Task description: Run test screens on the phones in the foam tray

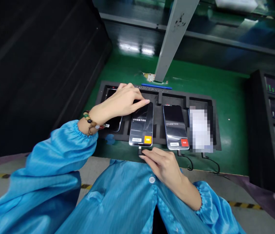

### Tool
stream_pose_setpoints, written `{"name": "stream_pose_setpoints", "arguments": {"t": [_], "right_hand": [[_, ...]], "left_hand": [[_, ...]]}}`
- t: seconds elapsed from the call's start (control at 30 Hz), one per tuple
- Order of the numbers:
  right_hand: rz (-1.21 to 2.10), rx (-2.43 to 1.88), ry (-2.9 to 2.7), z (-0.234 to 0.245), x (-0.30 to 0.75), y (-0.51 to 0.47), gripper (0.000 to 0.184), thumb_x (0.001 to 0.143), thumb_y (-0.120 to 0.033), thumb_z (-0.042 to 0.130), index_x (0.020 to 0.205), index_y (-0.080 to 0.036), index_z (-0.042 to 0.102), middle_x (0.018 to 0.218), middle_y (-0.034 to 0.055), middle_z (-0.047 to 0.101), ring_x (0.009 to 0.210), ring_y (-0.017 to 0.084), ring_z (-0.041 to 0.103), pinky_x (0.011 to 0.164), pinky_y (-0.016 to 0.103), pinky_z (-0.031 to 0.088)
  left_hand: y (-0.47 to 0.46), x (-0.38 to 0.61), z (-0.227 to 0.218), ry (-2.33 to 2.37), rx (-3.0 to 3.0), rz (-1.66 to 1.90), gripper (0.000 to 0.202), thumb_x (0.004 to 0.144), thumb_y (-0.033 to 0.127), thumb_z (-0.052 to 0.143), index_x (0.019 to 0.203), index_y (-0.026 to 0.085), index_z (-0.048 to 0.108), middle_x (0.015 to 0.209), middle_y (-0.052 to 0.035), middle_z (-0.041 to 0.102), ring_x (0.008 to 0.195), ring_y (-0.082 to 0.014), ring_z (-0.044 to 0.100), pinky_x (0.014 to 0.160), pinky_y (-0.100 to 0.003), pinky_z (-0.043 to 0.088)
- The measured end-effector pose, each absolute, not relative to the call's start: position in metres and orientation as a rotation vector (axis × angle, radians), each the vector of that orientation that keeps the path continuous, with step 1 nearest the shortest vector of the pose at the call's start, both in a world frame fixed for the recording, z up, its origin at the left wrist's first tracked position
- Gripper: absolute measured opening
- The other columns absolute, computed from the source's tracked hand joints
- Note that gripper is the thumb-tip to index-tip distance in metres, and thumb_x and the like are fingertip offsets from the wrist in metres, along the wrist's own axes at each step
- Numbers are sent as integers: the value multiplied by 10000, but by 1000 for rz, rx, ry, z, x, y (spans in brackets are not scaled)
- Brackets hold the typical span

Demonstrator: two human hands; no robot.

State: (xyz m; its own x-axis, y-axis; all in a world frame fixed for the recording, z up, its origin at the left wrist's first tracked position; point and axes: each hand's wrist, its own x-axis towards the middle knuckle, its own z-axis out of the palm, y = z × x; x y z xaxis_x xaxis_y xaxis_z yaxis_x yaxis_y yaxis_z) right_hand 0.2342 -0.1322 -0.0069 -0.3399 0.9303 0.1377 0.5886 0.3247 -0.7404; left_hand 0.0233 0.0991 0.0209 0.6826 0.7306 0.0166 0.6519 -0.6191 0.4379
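My left hand (130, 99) reaches across the tray and grips the upper end of a smartphone (141, 126), its thumb along the top right corner. Lines of text and an orange square show on that phone's dark screen. Just below its bottom edge, my right hand (163, 161) pinches a black cable plug (140, 151) with a light metal tip. The tip points at the phone's lower edge; whether it touches the port I cannot tell. Under my left wrist lies another dark phone (114, 125), partly covered. The fingertips of my left hand are partly hidden behind the hand.
A black foam tray (159, 138) with several compartments lies on the green table (234, 130). A phone with a red square (175, 126) and a blurred-out item (200, 130) sit to the right, with black cables (191, 162) below. A grey post (176, 35) rises behind; a dark rack (264, 130) stands right.
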Motion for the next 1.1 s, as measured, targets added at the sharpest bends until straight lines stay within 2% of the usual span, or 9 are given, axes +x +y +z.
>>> {"name": "stream_pose_setpoints", "arguments": {"t": [0.23, 0.63, 0.8, 0.9, 0.97, 1.03, 1.1], "right_hand": [[766, -1348, -2023, -9, 235, -134, 294, 1170, -365, 618, 1175, -193, 857, 836, 19, 780, 691, 118, 739, 625, 232, 547], [883, -1388, -1914, -14, 229, -129, 327, 1169, -421, 610, 1134, -215, 861, 884, 18, 797, 753, 127, 758, 682, 236, 580], [585, -1411, -2131, 2, 229, -131, 356, 1177, -434, 586, 1209, -171, 825, 901, 39, 793, 746, 149, 762, 673, 265, 610], [487, -1213, -2180, 29, 257, -130, 417, 1112, -477, 704, 1337, -131, 764, 1066, 99, 830, 994, 223, 812, 864, 352, 693], [471, -1082, -2122, 43, 294, -127, 406, 1096, -433, 736, 1405, -171, 734, 1183, 113, 838, 1157, 255, 797, 1004, 435, 691], [357, -1235, -1920, 43, 341, -121, 312, 1108, -342, 694, 1396, -241, 753, 1210, 97, 837, 1163, 266, 794, 1002, 476, 680], [232, -1567, -1597, 30, 387, -115, 293, 1142, -359, 614, 1349, -246, 787, 1288, 115, 820, 1228, 284, 773, 1072, 510, 638]], "left_hand": [[99, 23, 21, 1081, 2488, 280, 549, 1137, 597, 478, 1119, 221, 878, 1157, -124, 826, 1134, -340, 638, 1152, -608, 407], [102, 23, 15, 1069, 2474, 296, 649, 1112, 674, 414, 920, 237, 854, 1105, -97, 803, 1088, -312, 683, 1166, -608, 417], [100, 22, 16, 1104, 2478, 289, 635, 1112, 677, 408, 1020, 261, 878, 1164, -96, 829, 1158, -335, 704, 1222, -633, 391], [89, 15, 23, 1101, 2470, 288, 550, 1128, 628, 425, 1265, 306, 849, 1348, -86, 819, 1330, -360, 688, 1314, -665, 321], [74, 6, 30, 1124, 2484, 341, 501, 1125, 582, 466, 1459, 351, 760, 1507, -82, 757, 1452, -380, 638, 1362, -692, 263], [53, -6, 37, 1177, 2484, 425, 496, 1109, 524, 519, 1571, 418, 664, 1610, -67, 688, 1510, -393, 599, 1372, -704, 260], [30, -19, 41, 1233, 2449, 489, 549, 1079, 456, 573, 1625, 508, 578, 1634, -27, 663, 1497, -398, 605, 1341, -707, 324]]}}
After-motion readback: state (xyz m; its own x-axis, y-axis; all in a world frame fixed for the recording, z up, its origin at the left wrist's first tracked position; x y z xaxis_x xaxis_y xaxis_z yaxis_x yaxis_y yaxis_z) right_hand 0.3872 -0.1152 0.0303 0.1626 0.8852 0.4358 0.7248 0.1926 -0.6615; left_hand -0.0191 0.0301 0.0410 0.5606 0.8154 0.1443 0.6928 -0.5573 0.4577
